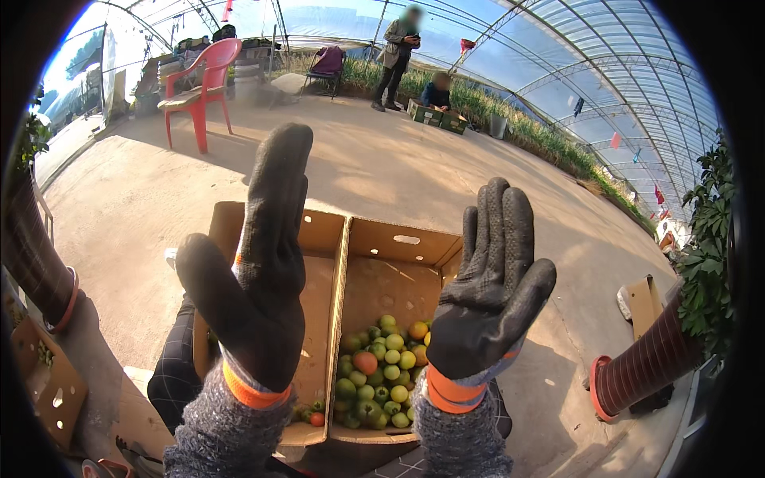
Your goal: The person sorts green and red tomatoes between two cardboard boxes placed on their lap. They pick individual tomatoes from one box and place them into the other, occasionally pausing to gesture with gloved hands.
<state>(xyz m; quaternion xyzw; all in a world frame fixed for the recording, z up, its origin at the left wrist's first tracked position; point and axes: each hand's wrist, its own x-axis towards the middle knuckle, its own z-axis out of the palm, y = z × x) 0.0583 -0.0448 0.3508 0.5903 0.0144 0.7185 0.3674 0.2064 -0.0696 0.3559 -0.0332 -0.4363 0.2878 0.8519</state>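
Both hands wear black-coated work gloves with orange cuffs and are raised, holding nothing. My left hand [266,269] is above the left cardboard box [317,352], its thumb spread away from the upright fingers. Over the right edge of the right cardboard box [388,278], my right hand [487,281] shows its palm, with fingers pointing up and thumb out to the side. Inside the right box lies a heap of small tomatoes [382,376], mostly green, with a few orange or reddish ones. A red tomato [317,419] and some green ones show low in the left box; my left arm hides part of it.
A red plastic armchair [203,89] stands beyond on the concrete floor. Two people are farther back, one standing [394,60], one low behind green crates [439,116]. Large brown plant pots stand left [42,257] and right [648,352]. Another cardboard box [48,388] is at lower left.
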